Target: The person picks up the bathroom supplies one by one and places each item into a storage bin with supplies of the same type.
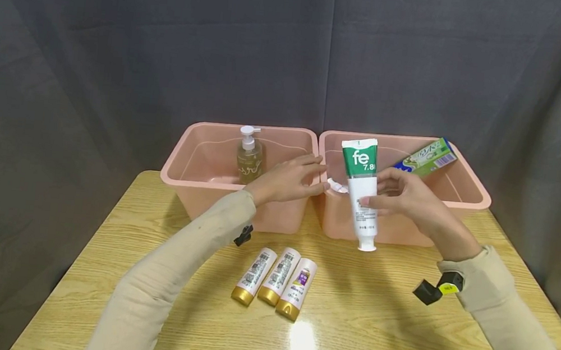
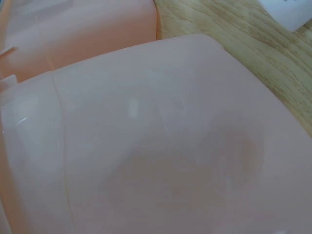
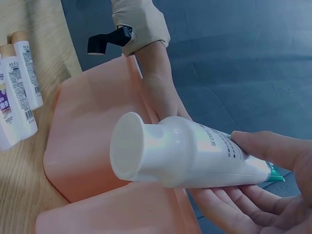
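My right hand [image 1: 402, 195] holds a green and white toothpaste tube [image 1: 364, 208] between thumb and fingers, cap end down, in front of the right pink bin [image 1: 465, 207]. In the right wrist view the white cap of the toothpaste tube [image 3: 161, 151] faces the camera, with the thumb on one side and fingers beneath. My left hand [image 1: 290, 179] reaches over the right side of the left pink bin [image 1: 198, 184], its fingers extended at the adjoining rims. Close to its fingertips a small white item [image 1: 337, 186] shows in the right bin; its kind is unclear.
A pump bottle [image 1: 250, 158] stands in the left bin. A green and blue box [image 1: 429, 157] leans in the right bin. Three white tubes with gold caps [image 1: 278, 279] lie side by side on the wooden table [image 1: 357, 329]. A dark curtain [image 1: 273, 44] hangs behind.
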`<state>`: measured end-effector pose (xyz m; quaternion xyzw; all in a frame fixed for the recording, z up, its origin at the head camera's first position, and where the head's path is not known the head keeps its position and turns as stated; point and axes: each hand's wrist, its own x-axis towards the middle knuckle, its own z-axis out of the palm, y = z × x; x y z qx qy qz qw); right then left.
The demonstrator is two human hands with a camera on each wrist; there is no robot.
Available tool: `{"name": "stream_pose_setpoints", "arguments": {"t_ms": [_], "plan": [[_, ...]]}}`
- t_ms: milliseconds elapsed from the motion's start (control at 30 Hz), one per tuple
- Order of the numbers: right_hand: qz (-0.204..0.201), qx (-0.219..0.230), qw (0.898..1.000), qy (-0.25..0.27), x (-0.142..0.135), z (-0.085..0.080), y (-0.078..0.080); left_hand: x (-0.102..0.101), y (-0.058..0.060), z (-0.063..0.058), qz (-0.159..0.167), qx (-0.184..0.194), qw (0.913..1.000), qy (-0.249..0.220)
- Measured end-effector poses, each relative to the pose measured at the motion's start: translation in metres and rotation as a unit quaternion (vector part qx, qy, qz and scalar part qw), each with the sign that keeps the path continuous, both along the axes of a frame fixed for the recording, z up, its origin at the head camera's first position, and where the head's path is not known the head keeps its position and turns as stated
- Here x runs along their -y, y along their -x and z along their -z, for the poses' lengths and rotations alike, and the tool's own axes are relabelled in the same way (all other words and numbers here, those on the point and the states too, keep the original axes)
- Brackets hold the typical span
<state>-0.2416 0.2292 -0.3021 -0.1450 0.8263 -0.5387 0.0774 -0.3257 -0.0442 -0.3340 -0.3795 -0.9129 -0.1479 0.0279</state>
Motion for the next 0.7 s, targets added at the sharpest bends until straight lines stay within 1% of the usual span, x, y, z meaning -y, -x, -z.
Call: {"name": "stream_pose_setpoints", "arguments": {"t_ms": [200,433,700], "plan": [[0.006,-0.008,1.000,-0.003,-0.003,-0.005,0.001,0.001,-0.002,-0.001,-0.002,0.005,1.0000,-0.001],[0.019,-0.019,1.000,-0.001,-0.006,-0.014,0.003,0.001,-0.001,0.000,-0.004,0.003,1.0000,0.001],[0.033,-0.013,0.999,0.015,-0.006,-0.016,0.008,0.001,-0.002,0.000,-0.005,0.010,0.9999,0.001]]}}
